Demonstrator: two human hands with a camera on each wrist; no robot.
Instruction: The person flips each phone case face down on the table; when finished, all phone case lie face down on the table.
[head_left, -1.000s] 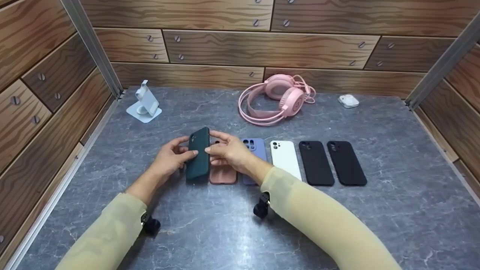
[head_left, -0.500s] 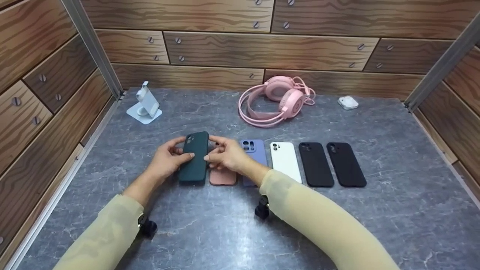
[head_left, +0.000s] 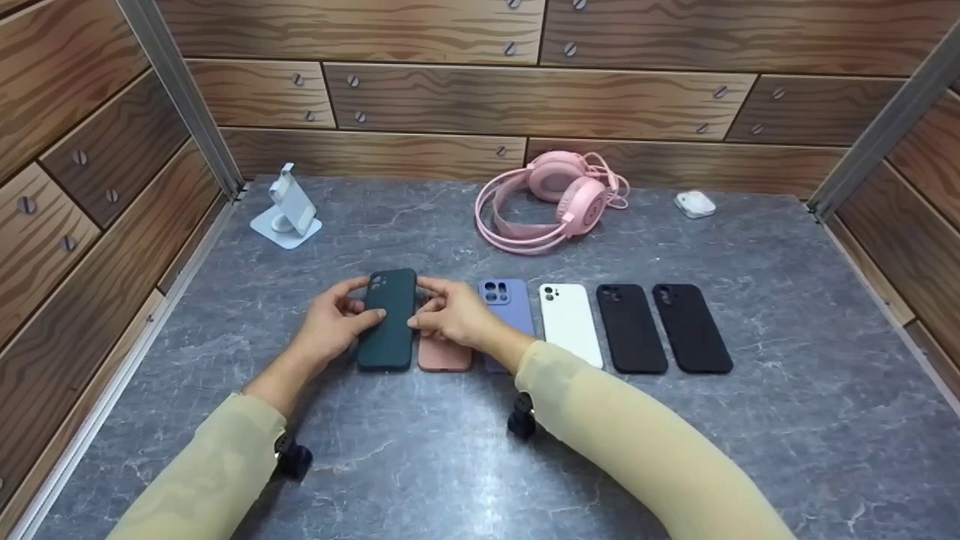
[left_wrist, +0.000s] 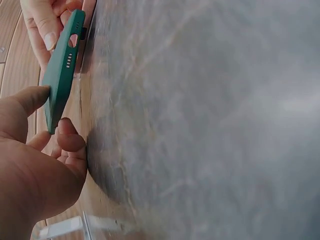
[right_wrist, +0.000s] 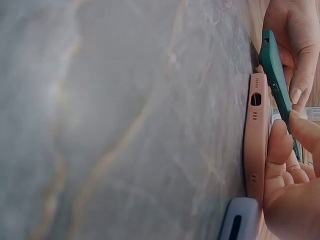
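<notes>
A dark green phone case (head_left: pixel 391 341) lies at the left end of a row of phone cases, back side up. My left hand (head_left: pixel 330 322) grips its left side, thumb over the back. At the opposite side, my right hand (head_left: pixel 463 313) pinches the edge between thumb and index finger. In the left wrist view the green case (left_wrist: pixel 64 70) shows its port end, tilted and close over the table. A pink phone case (head_left: pixel 445 356) sits just right of it, partly hidden under my right hand. The right wrist view shows the pink case (right_wrist: pixel 255 135) flat on the table.
Further right in the row lie a purple case (head_left: pixel 517 309), a white case (head_left: pixel 571 322) and two black cases, one of them the outermost black case (head_left: pixel 694 330). Behind stand a white stand (head_left: pixel 294 210), pink headphones (head_left: pixel 585 206) and a small white case (head_left: pixel 695 204).
Both hands have lowered the green case toward the table and turned it from a steep tilt to nearly flat, in line with the row. It shifted slightly left, then stayed there.
</notes>
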